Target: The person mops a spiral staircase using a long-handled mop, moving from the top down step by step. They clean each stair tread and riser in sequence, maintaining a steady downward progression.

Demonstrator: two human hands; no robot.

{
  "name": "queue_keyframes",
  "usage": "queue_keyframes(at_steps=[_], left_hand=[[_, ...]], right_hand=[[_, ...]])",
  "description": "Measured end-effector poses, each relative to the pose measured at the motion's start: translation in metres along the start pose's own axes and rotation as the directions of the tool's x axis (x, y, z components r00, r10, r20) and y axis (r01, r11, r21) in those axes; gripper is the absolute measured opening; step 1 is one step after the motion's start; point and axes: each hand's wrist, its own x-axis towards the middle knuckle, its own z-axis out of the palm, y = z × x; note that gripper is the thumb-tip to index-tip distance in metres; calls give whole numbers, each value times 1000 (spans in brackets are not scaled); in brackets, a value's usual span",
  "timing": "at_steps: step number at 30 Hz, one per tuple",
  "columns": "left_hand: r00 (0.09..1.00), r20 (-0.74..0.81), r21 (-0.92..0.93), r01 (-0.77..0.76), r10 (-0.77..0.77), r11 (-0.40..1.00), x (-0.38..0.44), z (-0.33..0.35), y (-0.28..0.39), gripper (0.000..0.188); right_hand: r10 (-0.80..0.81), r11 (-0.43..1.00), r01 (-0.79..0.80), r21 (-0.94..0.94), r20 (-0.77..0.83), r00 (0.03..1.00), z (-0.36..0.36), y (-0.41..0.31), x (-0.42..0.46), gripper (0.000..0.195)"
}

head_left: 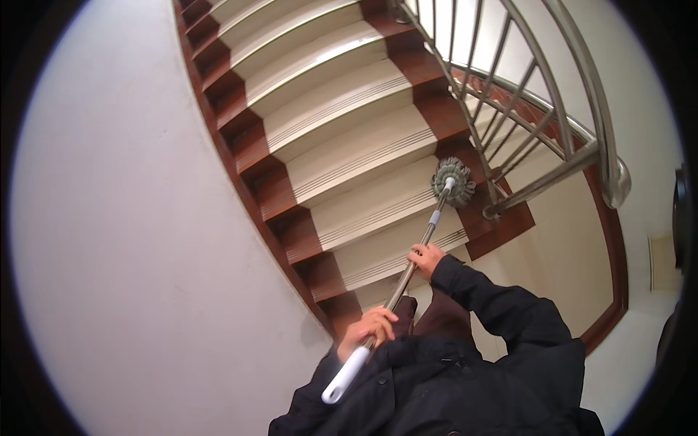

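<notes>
A mop with a metal pole [403,280] runs slantwise in front of my body. My left hand [367,331] is wrapped around the pole just above its white plastic grip [346,376]. Farther along, my right hand [427,258] holds the same pole below a pale collar. The grey-green string mop head [453,183] rests at the right side of a stair step, partly on the cream tread [376,215] and partly on the dark red border [471,212]. The mop's strands are spread out around the white joint.
The staircase [349,109] rises away ahead, with ridged strips along the step edges. A metal railing [545,174] with bars stands close on the right of the mop head. A white wall [147,218] borders the left side. Tiled landing floor [556,272] lies at right.
</notes>
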Motion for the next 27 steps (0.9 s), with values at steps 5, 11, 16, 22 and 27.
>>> queue_keyframes(at_steps=[5, 11, 16, 22, 27], left_hand=[[986, -150, 186, 98, -71, 978, -50, -20, 88, 53], [980, -201, 395, 85, -5, 915, -78, -19, 81, 36], [970, -239, 632, 191, -46, 751, -62, 3, 41, 24], [995, -92, 471, 79, -40, 878, -19, 21, 73, 30], [981, 88, 284, -191, 173, 940, 21, 14, 84, 37]], right_hand=[[-217, 961, 203, 185, 58, 974, 22, -97, 55, 27], [-367, 871, 267, 413, 186, 911, 91, -174, 99, 23], [-446, 787, 139, 601, 398, 802, 101, -170, 116, 22], [-402, 862, 144, 485, 484, 777, 18, -130, 105, 27], [-250, 962, 184, 203, 379, 891, -64, -66, 89, 24]])
